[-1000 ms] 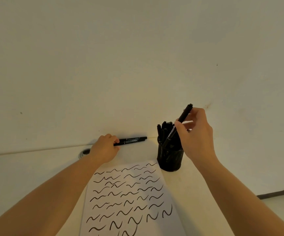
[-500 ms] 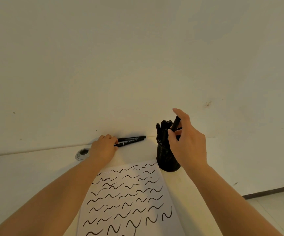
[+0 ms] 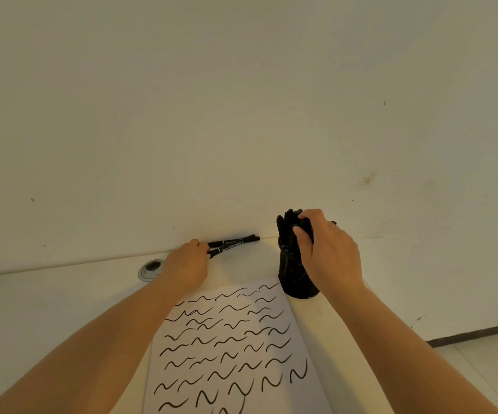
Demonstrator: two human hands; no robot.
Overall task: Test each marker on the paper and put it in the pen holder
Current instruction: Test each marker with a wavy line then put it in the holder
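A black mesh pen holder [image 3: 293, 279] stands on the white table by the wall, full of several black markers [image 3: 286, 225]. My right hand [image 3: 326, 255] reaches over it from the right, with thumb and fingers pinched on the top of a marker that stands down in the holder. Two black markers [image 3: 233, 243] lie in a narrow V against the wall, left of the holder. My left hand [image 3: 186, 264] is curled on their left ends and grips the lower one. The white paper [image 3: 297, 333], covered with several black squiggles, lies in front between my forearms.
A round cable hole [image 3: 151, 268] sits in the table just left of my left hand. The pale wall [image 3: 241, 115] rises right behind the markers and holder. The table's right edge drops to a light floor with a dark skirting strip [image 3: 474, 334].
My right hand has lowered its marker from above the holder down into it and now rests on the marker tops. My left hand stayed by the wall, where two markers now show.
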